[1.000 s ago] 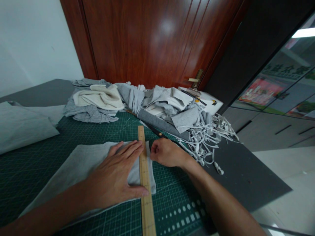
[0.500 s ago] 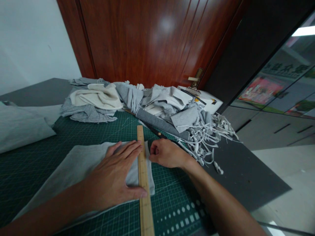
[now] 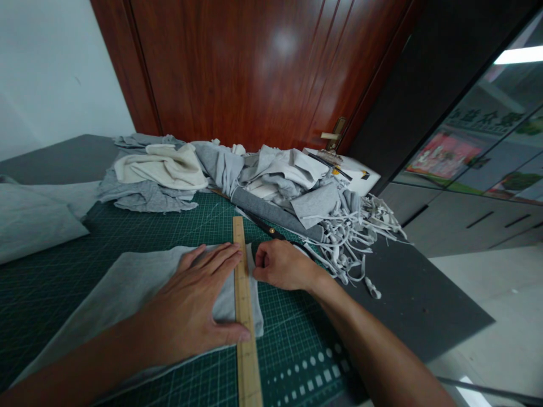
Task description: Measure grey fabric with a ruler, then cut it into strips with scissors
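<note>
A light grey piece of fabric (image 3: 142, 282) lies flat on the green cutting mat (image 3: 292, 333). Across its right end runs a wooden ruler (image 3: 244, 305), reaching past the cloth at both ends. My left hand (image 3: 195, 308) is spread over the fabric, with fingertips and thumb pressing on the ruler. On the ruler's right side, my right hand (image 3: 282, 264) is closed, its fingertips touching the fabric's narrow edge strip. Whether those fingers pinch the cloth or a small item is hidden. Black scissors (image 3: 271, 230) lie just beyond my right hand, partly covered by it.
Heaped grey and cream cloth (image 3: 165, 167) lies along the back, beside a rolled dark grey fabric (image 3: 275, 210). Tangled cloth strips (image 3: 348, 243) spread at the right. A larger pale cloth (image 3: 38, 220) lies at left. A wooden door (image 3: 237, 68) stands behind the table.
The whole view has shifted slightly, so everything appears a little further left. Both hands, the ruler and the fabric keep practically the same positions relative to each other.
</note>
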`<state>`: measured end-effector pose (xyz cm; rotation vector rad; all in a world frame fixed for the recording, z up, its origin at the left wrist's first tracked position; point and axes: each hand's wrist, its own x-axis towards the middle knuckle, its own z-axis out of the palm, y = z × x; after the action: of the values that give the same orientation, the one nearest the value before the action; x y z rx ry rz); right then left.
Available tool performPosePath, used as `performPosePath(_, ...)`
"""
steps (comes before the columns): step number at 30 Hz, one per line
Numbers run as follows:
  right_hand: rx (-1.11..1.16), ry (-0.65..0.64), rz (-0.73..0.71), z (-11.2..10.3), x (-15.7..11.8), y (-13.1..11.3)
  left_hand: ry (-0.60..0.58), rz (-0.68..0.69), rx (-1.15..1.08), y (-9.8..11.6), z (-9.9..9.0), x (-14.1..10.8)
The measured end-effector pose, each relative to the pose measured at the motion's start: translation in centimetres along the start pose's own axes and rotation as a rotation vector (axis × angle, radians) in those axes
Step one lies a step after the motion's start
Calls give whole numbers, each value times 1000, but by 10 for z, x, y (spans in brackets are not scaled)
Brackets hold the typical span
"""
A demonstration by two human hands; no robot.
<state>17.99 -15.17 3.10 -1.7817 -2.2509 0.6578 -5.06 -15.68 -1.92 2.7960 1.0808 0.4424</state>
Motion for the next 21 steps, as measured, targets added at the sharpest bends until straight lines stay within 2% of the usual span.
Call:
performPosePath(13, 29, -1, 7, -1, -1, -3, 0, 2, 10, -3, 1, -1)
performPosePath(21, 194, -38, -3, -12, -3, 4, -51, -21, 9, 2, -3, 1)
